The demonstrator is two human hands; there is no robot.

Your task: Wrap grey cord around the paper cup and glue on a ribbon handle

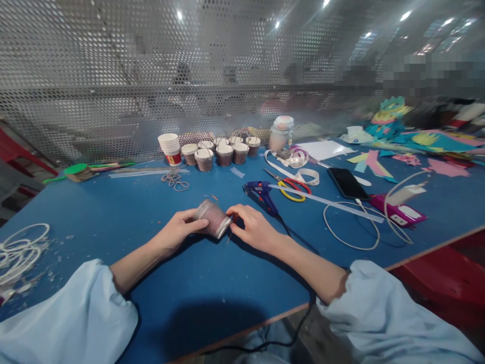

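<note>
A paper cup wrapped in striped, shiny ribbon lies on its side over the blue table. My left hand grips its base end from the left. The fingers of my right hand pinch its rim end from the right. A blue glue gun rests on the table just beyond my right hand, its black cord running back past my right arm.
Several wrapped cups and a stack of white paper cups stand at the back. Scissors, a long ruler, a phone, white cable, ribbon rolls, a jar and coloured paper scraps lie to the right. White rings lie far left.
</note>
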